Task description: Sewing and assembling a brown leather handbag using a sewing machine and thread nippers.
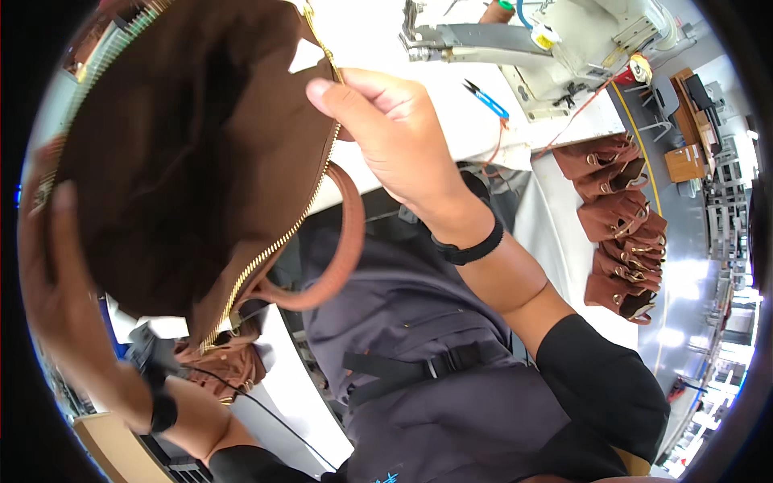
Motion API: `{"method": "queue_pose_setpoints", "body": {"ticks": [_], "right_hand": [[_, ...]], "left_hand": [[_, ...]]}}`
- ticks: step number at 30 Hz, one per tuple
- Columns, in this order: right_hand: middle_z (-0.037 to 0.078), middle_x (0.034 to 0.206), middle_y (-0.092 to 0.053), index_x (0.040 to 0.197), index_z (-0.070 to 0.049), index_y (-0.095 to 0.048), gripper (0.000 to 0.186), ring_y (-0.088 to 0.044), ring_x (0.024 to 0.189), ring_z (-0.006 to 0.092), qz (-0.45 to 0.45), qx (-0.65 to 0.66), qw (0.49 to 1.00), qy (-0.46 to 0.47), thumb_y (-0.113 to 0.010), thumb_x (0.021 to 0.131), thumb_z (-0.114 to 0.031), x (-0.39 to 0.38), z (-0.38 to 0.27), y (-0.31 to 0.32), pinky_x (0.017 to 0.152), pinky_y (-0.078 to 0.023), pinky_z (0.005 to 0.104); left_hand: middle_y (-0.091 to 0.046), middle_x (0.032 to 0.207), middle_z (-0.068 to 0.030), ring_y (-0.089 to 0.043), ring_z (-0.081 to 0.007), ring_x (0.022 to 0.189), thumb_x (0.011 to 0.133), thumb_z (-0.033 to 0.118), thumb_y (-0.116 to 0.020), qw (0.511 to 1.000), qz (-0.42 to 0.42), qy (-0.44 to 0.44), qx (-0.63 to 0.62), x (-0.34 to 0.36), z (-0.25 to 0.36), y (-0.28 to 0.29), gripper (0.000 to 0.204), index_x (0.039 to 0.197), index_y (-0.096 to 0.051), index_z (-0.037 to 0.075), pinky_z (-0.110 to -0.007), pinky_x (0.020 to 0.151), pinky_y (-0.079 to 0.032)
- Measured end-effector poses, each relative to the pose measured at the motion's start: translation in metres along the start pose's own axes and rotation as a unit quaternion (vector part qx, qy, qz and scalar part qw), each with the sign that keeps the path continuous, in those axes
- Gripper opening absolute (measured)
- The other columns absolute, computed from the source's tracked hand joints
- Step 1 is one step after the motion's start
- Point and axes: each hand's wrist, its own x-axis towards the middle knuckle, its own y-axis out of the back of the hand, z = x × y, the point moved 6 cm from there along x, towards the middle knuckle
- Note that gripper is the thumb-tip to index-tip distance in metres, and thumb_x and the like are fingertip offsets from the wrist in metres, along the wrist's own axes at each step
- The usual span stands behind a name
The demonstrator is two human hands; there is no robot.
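Observation:
A brown leather handbag (201, 161) is held up at the left, its mouth wide apart so that the dark brown lining shows. Gold zipper teeth run along both sides of the mouth, and a rounded leather handle (352, 233) hangs from the near side. My right hand (394, 133) is closed on the right zipper edge, thumb on the inside and fingers behind. My left hand (60, 282) grips the left edge of the bag, with its thumb along the lining; it is smeared by motion and its other fingers are partly hidden.
A sewing machine (555, 56) stands on the white table at the upper right. Blue thread snips (486, 100) lie beside it. Several brown bags (620, 221) sit in a row at the right, and more brown leather pieces (225, 370) are at the lower left.

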Motion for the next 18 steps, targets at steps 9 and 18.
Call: {"method": "queue_pose_setpoints", "body": {"ticks": [9,18], "right_hand": [[-0.003,0.08,-0.056,0.094,0.004,-0.066,0.023,-0.047,0.072,0.005,0.05,-0.041,0.997,-0.04,-0.065,0.104,-0.017,-0.007,0.029,0.011,0.062,-0.041,0.0257],[0.005,0.11,-0.072,0.133,0.006,-0.066,0.03,-0.062,0.093,0.0046,0.024,0.036,0.999,-0.033,-0.061,0.106,-0.005,-0.023,0.023,-0.005,0.079,-0.053,0.0227]], "left_hand": [[-0.072,0.122,-0.016,-0.069,-0.0275,0.105,0.097,-0.001,-0.071,0.969,-0.029,0.13,-0.209,-0.03,0.107,-0.077,0.022,0.118,-0.074,0.002,-0.035,0.081,-0.058],[-0.078,0.092,-0.0194,-0.078,-0.0255,0.076,0.096,0.004,-0.069,0.886,-0.148,0.242,-0.366,-0.001,0.106,-0.124,0.019,0.112,-0.074,-0.005,-0.034,0.07,-0.059]]}}
